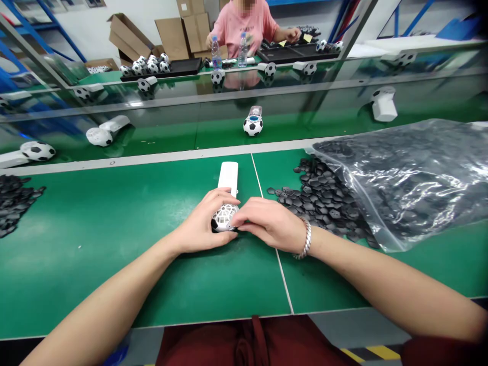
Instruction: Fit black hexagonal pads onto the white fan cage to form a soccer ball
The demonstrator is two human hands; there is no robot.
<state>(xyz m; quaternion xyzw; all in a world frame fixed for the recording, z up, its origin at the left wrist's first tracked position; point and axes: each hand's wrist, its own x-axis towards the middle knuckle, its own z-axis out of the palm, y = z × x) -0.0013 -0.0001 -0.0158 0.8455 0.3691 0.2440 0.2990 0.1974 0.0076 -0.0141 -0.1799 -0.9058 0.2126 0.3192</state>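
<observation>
1. A factory workroom is spreading out behind a long green worktable (114,244), with a glossy conveyor belt (183,134) running across the middle and cardboard boxes (129,35) stacked at the far wall.
2. A large clear plastic bag (412,173) is lying at the right of the table, and small black pentagon pieces (320,195) are spilling from its mouth into a loose pile.
3. A person in a pink shirt (246,23) is working at the far bench, beside two water bottles (229,51).
4. Finished football-patterned fans (252,122) are lying along the belt, their black patches already fitted.
5. The wearer's forearms are reaching in from below, and a silver bracelet (305,239) is sitting on the right wrist.
6. A white handheld fan (227,195) is lying near the table's centre, handle pointing away.
7. The left hand (204,223) is cupping the fan's ball-shaped head, fingers curled around it.
8. The right hand (269,221) is pressing its fingertips against the same head, fingers bent and pinched close.
9. The visible part of the head is looking mostly white, so most patches appear yet to be fitted.
</observation>
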